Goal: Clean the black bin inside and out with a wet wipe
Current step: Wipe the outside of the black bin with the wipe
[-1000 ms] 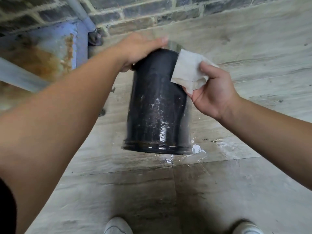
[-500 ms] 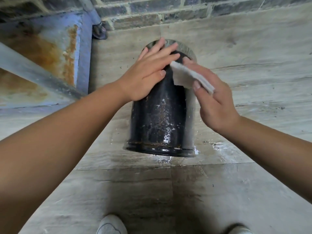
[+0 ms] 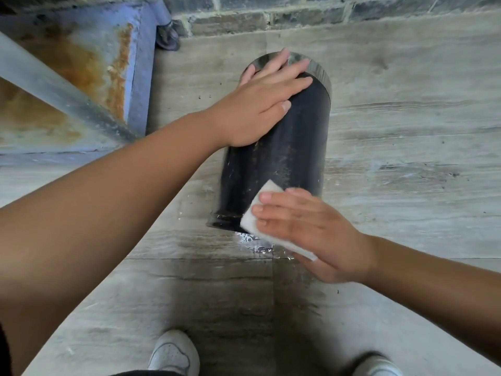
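At our feet, two white shoes [image 3: 173, 354] stand on the grey wood-grain floor [image 3: 406, 147]. Just beyond them our right hand [image 3: 311, 234] lies flat and spread, fingers straight and slightly apart, pinning a folded white wet wipe [image 3: 260, 213] against the lower side of the black bin [image 3: 284, 158]. We are not curling around the wipe; it is pressed under the fingers and palm, with one corner sticking up past the fingertips and an edge showing below the palm. Beneath the bin's near rim a small wet patch [image 3: 254, 244] glistens on the floor. The bin itself is tilted, its near end close to us and its silver-rimmed far end pointing towards the wall; whether the near rim touches the floor we cannot tell. Farther up, our left hand [image 3: 260, 104] rests open on the upper part of the bin, fingers extended and loosely together, reaching to the silver rim, the thumb tucked along the side. Beyond stand a rusty blue metal frame [image 3: 108, 63] on the left and a dark brick wall [image 3: 298, 12].
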A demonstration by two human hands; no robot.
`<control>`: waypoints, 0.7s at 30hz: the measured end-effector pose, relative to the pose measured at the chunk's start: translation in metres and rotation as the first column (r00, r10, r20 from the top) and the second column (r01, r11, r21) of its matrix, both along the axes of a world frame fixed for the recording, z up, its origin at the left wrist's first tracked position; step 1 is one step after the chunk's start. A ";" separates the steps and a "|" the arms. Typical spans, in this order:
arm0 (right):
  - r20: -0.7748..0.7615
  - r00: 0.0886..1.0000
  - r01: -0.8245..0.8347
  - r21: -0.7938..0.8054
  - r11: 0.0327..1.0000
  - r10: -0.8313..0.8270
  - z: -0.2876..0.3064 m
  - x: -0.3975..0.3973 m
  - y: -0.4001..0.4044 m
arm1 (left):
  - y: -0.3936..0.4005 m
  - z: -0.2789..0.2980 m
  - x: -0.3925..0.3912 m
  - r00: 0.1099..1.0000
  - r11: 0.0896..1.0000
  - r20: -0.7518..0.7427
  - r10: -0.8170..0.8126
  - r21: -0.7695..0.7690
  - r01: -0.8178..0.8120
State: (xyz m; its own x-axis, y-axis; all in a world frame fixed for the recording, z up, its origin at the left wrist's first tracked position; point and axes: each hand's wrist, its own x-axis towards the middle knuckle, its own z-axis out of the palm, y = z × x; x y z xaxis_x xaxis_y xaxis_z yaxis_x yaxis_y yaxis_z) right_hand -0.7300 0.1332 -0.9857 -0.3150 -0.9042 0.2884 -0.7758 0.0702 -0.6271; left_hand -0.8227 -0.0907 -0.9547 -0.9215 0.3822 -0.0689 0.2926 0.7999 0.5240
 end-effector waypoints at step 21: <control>-0.175 0.984 0.002 0.265 0.964 0.045 0.049 -0.020 -0.027 | 0.025 0.006 -0.015 0.987 0.994 0.121 -0.109 0.013 0.108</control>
State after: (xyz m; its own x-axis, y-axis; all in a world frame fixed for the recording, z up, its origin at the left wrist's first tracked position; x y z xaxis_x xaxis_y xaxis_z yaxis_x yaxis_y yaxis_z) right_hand -0.7504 0.1065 -0.9369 -0.2600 -0.9615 0.0891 -0.8760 0.1960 -0.4407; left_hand -0.8373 -0.0657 -0.9482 -0.8594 0.4804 -0.1753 0.3114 0.7635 0.5659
